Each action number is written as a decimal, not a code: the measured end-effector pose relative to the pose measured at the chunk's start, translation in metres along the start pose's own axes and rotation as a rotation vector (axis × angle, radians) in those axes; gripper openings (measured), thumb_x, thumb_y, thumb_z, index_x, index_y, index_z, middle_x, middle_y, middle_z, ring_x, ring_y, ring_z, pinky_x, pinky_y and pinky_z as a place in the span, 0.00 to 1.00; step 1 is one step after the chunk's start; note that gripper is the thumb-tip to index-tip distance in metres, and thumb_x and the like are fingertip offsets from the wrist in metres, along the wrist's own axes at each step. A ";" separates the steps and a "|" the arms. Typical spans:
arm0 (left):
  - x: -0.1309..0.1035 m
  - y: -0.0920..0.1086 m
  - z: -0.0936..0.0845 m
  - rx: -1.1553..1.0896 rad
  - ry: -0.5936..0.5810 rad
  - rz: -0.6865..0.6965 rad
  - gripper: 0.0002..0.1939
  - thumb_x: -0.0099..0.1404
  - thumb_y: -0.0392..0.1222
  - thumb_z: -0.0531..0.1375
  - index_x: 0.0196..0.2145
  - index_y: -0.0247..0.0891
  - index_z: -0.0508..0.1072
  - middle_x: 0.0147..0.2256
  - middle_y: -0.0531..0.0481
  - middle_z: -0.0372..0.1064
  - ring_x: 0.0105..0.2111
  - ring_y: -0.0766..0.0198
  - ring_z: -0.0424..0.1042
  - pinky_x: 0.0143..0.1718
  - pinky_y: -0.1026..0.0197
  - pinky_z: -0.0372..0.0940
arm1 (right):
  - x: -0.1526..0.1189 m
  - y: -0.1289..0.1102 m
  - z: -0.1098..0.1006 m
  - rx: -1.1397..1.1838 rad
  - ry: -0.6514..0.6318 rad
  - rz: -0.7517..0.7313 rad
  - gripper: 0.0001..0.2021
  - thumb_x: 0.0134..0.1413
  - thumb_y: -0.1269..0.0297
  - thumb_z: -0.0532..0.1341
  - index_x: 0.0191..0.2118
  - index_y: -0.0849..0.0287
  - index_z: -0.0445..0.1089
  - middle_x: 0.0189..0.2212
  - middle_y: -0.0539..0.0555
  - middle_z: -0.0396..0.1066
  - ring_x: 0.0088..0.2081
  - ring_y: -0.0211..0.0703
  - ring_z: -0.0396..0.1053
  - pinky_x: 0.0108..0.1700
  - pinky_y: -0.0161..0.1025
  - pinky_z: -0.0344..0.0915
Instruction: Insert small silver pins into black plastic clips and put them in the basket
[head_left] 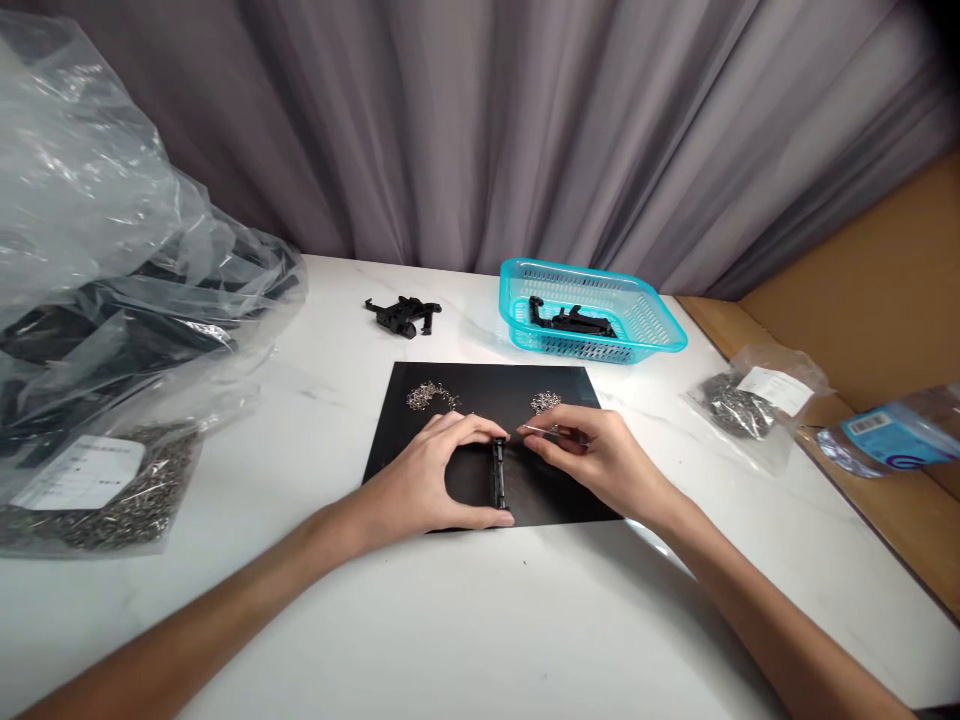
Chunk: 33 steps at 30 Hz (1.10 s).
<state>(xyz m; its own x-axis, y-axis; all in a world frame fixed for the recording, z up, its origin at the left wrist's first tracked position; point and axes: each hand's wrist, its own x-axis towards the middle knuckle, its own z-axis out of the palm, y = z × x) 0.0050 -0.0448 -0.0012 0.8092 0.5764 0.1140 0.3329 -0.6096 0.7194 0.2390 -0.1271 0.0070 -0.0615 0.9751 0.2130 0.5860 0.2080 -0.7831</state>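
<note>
My left hand (427, 470) grips a narrow black plastic part (498, 472) at its two ends, between the thumb below and the fingers above. The part stands lengthwise over a black mat (457, 505). Just to its right, my right hand (592, 455) is closed around slim silver tweezers (544, 431), their tip pointing left toward the upper end of the part. Whether the tip holds anything is too small to tell. On the mat lie two heaps of small metal pieces, a left heap (429, 396) and a right heap (545, 402).
Behind the mat are loose black plastic parts (405, 314) and a blue basket (667, 335) with black parts (574, 322) inside. A large clear bag (90, 200) and a bag of metal pieces (142, 490) sit left. Another bag (739, 405) and a blue-labelled package (892, 430) lie right.
</note>
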 end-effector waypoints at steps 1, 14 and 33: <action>0.000 0.000 0.000 0.023 -0.001 -0.003 0.34 0.52 0.58 0.74 0.55 0.49 0.72 0.53 0.48 0.71 0.56 0.48 0.70 0.61 0.44 0.66 | 0.000 0.002 0.000 0.001 -0.017 0.008 0.10 0.66 0.57 0.62 0.42 0.55 0.79 0.33 0.52 0.78 0.28 0.40 0.66 0.30 0.38 0.62; 0.001 0.007 0.003 0.171 0.079 0.046 0.34 0.51 0.61 0.74 0.51 0.44 0.74 0.46 0.47 0.73 0.50 0.48 0.68 0.55 0.44 0.65 | 0.003 0.001 0.016 0.224 0.111 0.053 0.09 0.62 0.56 0.66 0.38 0.55 0.80 0.38 0.54 0.79 0.42 0.48 0.74 0.42 0.43 0.68; 0.002 0.009 0.009 0.122 0.160 -0.007 0.33 0.48 0.64 0.74 0.44 0.42 0.73 0.42 0.48 0.72 0.45 0.50 0.71 0.51 0.46 0.68 | 0.000 0.001 0.040 0.285 0.212 0.050 0.06 0.61 0.59 0.68 0.37 0.55 0.81 0.37 0.55 0.78 0.40 0.47 0.73 0.42 0.44 0.67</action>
<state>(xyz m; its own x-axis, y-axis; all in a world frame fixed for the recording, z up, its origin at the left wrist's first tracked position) 0.0142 -0.0536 -0.0003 0.7228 0.6538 0.2238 0.4019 -0.6611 0.6336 0.2075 -0.1243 -0.0168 0.1484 0.9532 0.2633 0.3333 0.2025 -0.9208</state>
